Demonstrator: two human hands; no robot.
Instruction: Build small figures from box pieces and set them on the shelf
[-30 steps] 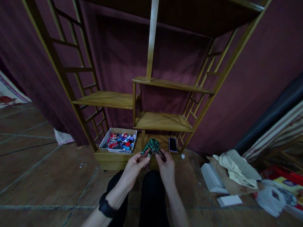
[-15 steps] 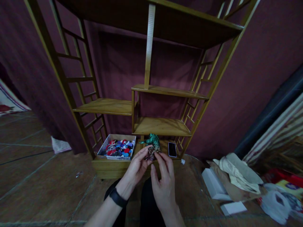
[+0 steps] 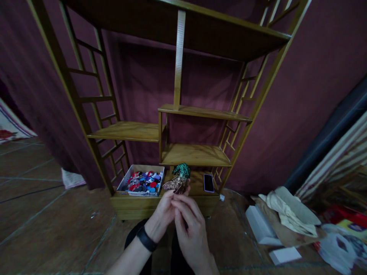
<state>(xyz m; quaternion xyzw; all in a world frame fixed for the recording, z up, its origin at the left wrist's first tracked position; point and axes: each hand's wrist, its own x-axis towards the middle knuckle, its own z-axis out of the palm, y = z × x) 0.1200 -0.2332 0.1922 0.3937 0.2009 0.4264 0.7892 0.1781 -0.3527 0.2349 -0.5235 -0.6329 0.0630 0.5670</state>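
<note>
A shiny, crinkled green-and-bronze piece [image 3: 178, 182] is up in front of the low shelf, its green part on top and its bronze part below; I cannot tell its exact kind. My left hand [image 3: 168, 206], with a dark band at the wrist, grips its lower part, and some fingers are hidden behind it. Just beneath it, my right hand [image 3: 190, 221] has its fingertips pinched together against the left hand. Whatever those fingertips hold is hidden. Left of the hands stands an open box [image 3: 122, 184] of small red, blue, black and white pieces.
A phone [image 3: 208, 183] lies on the low shelf to the right. The wooden shelf unit [image 3: 195, 154] rises ahead against a maroon curtain. On the floor at right are white boxes [image 3: 262, 225], a pale cloth [image 3: 282, 206] and a plastic bag [image 3: 336, 248].
The crinkled piece has turned, so more of its bronze part shows, pointing left. My right hand has moved left and down, its fingers drawn together beneath the piece.
</note>
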